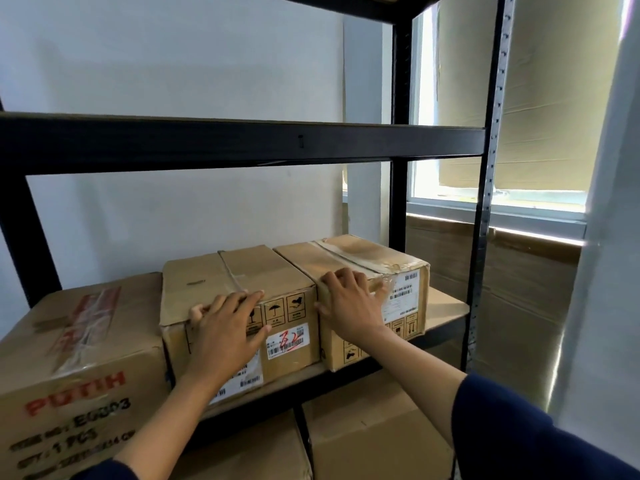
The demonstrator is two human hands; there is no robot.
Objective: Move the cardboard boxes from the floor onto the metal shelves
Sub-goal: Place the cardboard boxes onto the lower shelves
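Three cardboard boxes stand side by side on a black metal shelf (446, 311). The middle box (242, 275) carries handling symbols and a barcode label with red scribble. My left hand (225, 327) lies flat against its front top edge, fingers spread. Touching it on the right is a taped box (346, 254) with white barcode labels. My right hand (349, 303) presses on that box's front top corner with straight fingers. A larger box (79, 358) printed "PUTIH" in red fills the shelf's left end.
An upper shelf beam (242, 143) crosses above the boxes, with open space between. More cardboard boxes (374, 438) sit on the level below. Big wrapped cartons (526, 306) stand right of the upright post (485, 220), under a window (519, 98).
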